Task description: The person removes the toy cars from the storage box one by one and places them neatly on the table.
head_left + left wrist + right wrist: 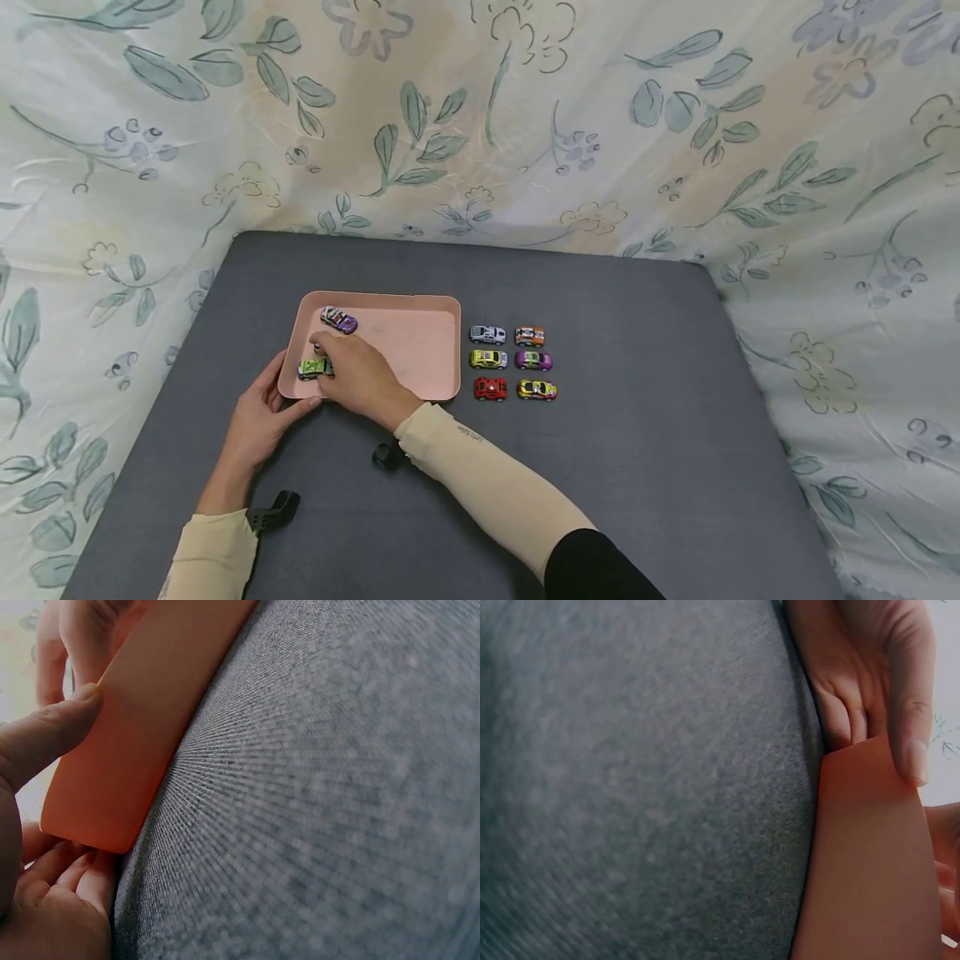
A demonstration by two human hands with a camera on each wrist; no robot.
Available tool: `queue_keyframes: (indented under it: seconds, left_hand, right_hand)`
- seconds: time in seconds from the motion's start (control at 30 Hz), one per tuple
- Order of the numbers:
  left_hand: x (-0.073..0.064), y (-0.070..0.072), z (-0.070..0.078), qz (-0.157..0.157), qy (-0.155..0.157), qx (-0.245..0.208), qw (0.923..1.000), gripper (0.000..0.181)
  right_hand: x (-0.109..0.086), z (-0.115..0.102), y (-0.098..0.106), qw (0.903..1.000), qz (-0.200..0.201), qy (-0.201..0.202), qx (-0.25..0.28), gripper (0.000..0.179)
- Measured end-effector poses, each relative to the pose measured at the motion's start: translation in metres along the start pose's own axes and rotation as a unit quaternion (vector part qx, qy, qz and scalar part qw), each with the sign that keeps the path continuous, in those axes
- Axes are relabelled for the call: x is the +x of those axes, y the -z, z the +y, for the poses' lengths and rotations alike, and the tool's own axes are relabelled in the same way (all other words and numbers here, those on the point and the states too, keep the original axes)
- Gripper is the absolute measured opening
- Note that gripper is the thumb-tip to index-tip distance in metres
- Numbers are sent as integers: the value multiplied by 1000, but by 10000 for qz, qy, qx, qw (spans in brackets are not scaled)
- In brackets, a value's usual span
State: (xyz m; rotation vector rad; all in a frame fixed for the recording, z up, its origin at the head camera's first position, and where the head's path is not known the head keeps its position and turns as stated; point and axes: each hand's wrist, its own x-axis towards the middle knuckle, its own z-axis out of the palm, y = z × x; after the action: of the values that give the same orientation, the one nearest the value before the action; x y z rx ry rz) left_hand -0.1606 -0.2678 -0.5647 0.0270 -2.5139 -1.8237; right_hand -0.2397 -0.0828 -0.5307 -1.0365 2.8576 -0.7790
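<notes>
A shallow pink tray point(405, 333) lies on the dark grey cloth. My left hand point(258, 417) grips its near-left corner, the thumb point(52, 735) over the rim and the other fingers round the outside wall. Over the left part of the tray, my right hand point(360, 375) has its fingers curled down on a small toy car point(317, 347), mostly hidden beneath them. Right by that thumb sits a green toy car point(311, 369), its right end covered. A purple-and-white toy car point(339, 320) stands tilted in the tray just beyond the right hand.
Right of the tray, toy cars stand in two columns: silver point(487, 334), orange point(529, 336), yellow-green point(488, 359), purple point(533, 360), red point(491, 388) and yellow point(537, 390). Behind the table hangs a floral curtain point(525, 125).
</notes>
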Motion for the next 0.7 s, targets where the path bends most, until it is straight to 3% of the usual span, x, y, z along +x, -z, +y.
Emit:
queue_keyframes:
  seconds: [0.4, 0.7]
  left_hand:
    - [2, 0, 0, 91, 83, 102, 9999, 101]
    - [0, -1, 2, 114, 55, 142, 9998, 101]
  right_hand:
    - [-1, -2, -2, 9969, 363, 129, -692, 36]
    - [-3, -2, -1, 9973, 397, 84, -609, 45]
